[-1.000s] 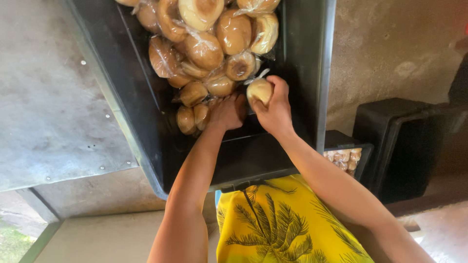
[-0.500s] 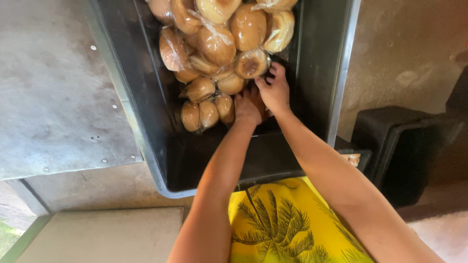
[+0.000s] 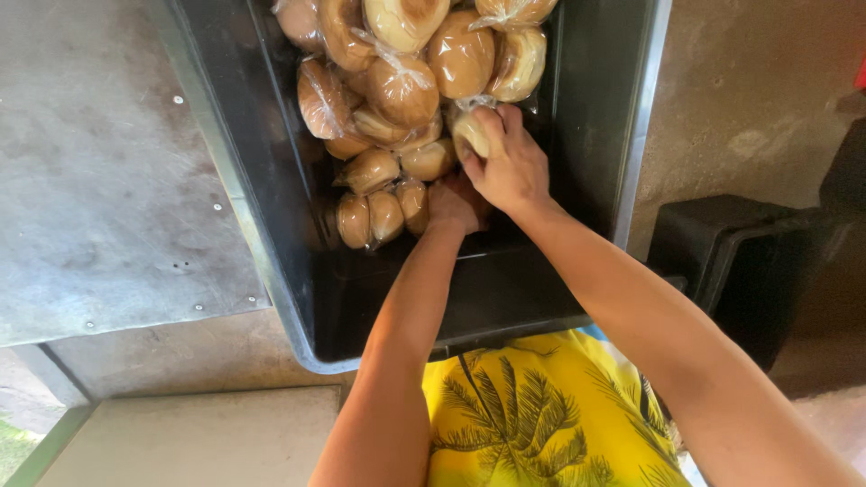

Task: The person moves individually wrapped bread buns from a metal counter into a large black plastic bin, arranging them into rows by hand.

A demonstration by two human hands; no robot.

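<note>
Wrapped bun (image 3: 471, 133) inside right fingers (image 3: 505, 122).

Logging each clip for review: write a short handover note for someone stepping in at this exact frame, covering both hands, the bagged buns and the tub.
Right hand: closed around one bagged bun, at the near edge of the pile.
Left hand: low in the black tub, against the nearest wrapped buns; grip cannot be told.
Pile of bagged buns: fills the far part of the tub.
Done: many buns lie stacked in the tub.
Left: the near part of the tub floor is bare; the held bun is not released.
</note>
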